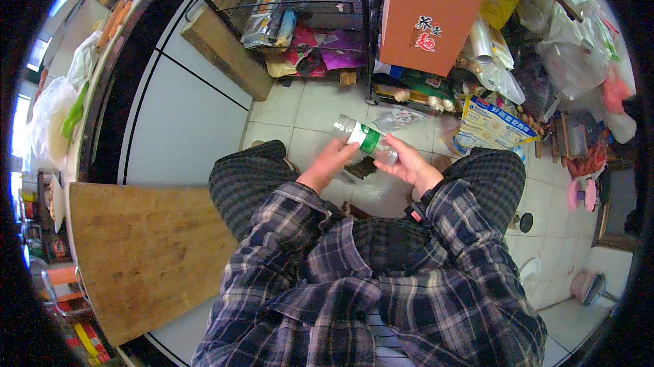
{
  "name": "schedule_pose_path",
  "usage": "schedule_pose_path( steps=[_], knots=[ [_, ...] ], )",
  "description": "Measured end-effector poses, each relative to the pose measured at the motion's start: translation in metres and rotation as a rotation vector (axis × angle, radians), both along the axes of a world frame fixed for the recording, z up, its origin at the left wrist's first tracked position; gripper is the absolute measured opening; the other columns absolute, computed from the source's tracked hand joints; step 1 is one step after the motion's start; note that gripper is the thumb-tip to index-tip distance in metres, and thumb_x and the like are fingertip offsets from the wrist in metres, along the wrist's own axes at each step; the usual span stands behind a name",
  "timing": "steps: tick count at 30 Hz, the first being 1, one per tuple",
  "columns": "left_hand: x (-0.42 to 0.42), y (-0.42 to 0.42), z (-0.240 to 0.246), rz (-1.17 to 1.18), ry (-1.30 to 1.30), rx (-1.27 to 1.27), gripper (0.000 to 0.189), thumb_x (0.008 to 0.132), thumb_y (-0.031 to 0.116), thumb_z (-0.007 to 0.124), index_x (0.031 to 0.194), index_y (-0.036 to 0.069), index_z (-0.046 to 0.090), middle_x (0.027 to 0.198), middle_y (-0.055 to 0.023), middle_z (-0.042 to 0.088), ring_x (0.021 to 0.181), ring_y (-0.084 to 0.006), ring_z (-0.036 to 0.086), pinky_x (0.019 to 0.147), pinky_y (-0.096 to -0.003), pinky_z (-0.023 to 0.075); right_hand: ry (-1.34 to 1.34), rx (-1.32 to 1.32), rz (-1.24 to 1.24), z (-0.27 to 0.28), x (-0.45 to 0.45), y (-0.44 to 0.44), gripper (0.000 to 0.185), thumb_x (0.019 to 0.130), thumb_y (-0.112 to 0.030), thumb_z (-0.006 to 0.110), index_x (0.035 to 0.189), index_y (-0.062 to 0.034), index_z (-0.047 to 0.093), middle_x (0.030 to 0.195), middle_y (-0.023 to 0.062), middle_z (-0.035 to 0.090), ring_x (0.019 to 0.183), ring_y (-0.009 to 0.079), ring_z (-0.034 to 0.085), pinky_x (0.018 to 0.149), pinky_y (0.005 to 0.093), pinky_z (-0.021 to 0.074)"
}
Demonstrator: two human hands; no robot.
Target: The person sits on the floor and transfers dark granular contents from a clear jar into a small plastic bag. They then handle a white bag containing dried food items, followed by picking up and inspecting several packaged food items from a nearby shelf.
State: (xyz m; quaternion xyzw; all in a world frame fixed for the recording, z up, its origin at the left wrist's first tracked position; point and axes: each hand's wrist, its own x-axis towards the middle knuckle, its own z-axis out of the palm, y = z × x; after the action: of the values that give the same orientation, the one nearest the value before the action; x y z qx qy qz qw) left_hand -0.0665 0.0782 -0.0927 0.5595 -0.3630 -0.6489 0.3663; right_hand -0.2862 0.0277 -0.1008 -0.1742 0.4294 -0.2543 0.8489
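Between my knees I hold a clear plastic bottle (pixel 367 139) with a green and white label, tilted down to the right. My left hand (pixel 329 161) grips it from the near side by the label, thumb on the plastic. At its lower right end, my right hand (pixel 409 161) has its fingers around the plastic. Below the bottle, a dark brown clump (pixel 361 168) lies on the tiled floor, partly hidden by the hands. What the bottle contains cannot be made out.
A black metal rack (pixel 369 60) stands ahead, with a brown cardboard box (pixel 429 14) and garlic bulbs (pixel 437 104). A yellow and blue printed bag (pixel 493 124) lies right of it. On my left are a wooden board (pixel 153 249) and a counter holding a green pepper (pixel 74 111).
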Motion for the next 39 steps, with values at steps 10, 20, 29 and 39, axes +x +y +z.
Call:
schedule_pose_path(
  steps=[10, 20, 29, 39],
  knots=[
    [-0.001, -0.001, -0.008, -0.039, -0.105, -0.278, 0.076, 0.072, 0.005, 0.077, 0.132, 0.009, 0.031, 0.123, -0.0079, 0.048, 0.112, -0.0194, 0.049, 0.091, -0.0333, 0.045, 0.513, -0.346, 0.223, 0.001, 0.01, 0.005, 0.05, 0.083, -0.036, 0.068, 0.117, -0.0097, 0.043, 0.087, 0.011, 0.057, 0.069, 0.0184, 0.058, 0.068, 0.032, 0.0529],
    [-0.009, -0.007, 0.005, -0.102, -0.259, -0.425, 0.073, 0.062, -0.004, 0.078, 0.123, 0.009, 0.041, 0.118, -0.0043, 0.051, 0.115, -0.0172, 0.048, 0.098, -0.0316, 0.039, 0.534, -0.425, 0.292, -0.032, -0.005, -0.012, 0.021, 0.088, -0.028, 0.061, 0.104, -0.0149, 0.058, 0.095, -0.0012, 0.057, 0.085, 0.0134, 0.054, 0.067, 0.0303, 0.0466],
    [-0.01, -0.003, 0.005, 0.152, 0.157, -0.162, 0.074, 0.074, 0.002, 0.073, 0.133, 0.007, 0.03, 0.125, -0.0067, 0.047, 0.115, -0.0182, 0.047, 0.097, -0.0321, 0.0401, 0.011, -0.043, 0.233, -0.007, 0.006, 0.003, 0.061, 0.087, -0.062, 0.048, 0.135, -0.0258, 0.039, 0.108, 0.0017, 0.059, 0.082, 0.0152, 0.06, 0.061, 0.0322, 0.0524],
    [0.001, -0.005, -0.009, 0.189, 0.146, -0.064, 0.055, 0.086, 0.018, 0.066, 0.128, 0.002, 0.035, 0.109, -0.0088, 0.054, 0.097, -0.0176, 0.055, 0.083, -0.032, 0.0475, 0.147, -0.237, 0.064, 0.029, -0.001, -0.009, 0.052, 0.088, -0.033, 0.064, 0.133, -0.0215, 0.041, 0.103, 0.0026, 0.057, 0.089, 0.0166, 0.059, 0.066, 0.0343, 0.0538]
  ],
)
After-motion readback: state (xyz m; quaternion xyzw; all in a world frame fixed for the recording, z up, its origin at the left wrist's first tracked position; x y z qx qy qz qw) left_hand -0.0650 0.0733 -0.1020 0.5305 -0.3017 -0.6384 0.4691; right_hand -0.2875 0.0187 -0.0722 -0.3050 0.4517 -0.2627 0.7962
